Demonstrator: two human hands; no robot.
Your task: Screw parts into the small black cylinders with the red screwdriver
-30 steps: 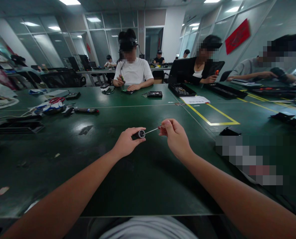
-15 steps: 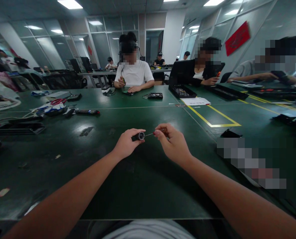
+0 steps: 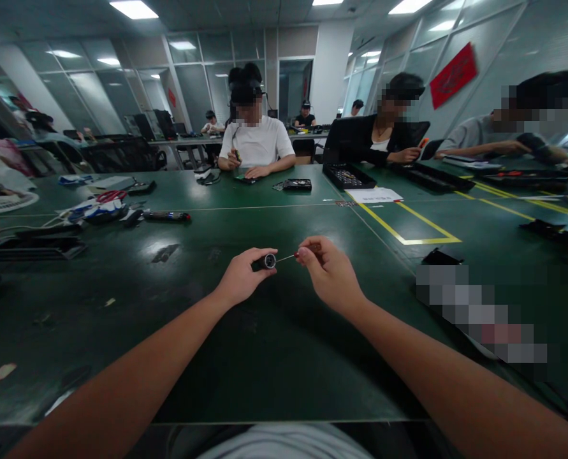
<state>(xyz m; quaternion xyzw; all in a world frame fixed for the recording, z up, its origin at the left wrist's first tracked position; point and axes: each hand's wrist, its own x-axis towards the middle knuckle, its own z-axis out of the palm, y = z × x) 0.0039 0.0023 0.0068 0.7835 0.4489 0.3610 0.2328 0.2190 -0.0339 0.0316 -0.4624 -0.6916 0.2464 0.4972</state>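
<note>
My left hand (image 3: 240,275) is closed around a short black cylinder (image 3: 269,261), thumb below and fingers above. Its round end, with a lighter ring, faces right and toward me; I cannot tell what exactly it is. In my right hand (image 3: 334,274) is a thin screwdriver (image 3: 286,258) with a red handle, pinched between thumb and fingers. The slim metal shaft points left at the cylinder, its tip at or very near the cylinder's edge; whether it touches is too small to tell. Both hands are held over the green table (image 3: 255,382).
Left on the table lie red scissors (image 3: 111,196) among cloths, a dark pen-like tool (image 3: 166,217) and a black tray (image 3: 30,247). Yellow tape (image 3: 429,241) marks the right side, near a black case (image 3: 348,175). Co-workers (image 3: 257,143) sit opposite and at right.
</note>
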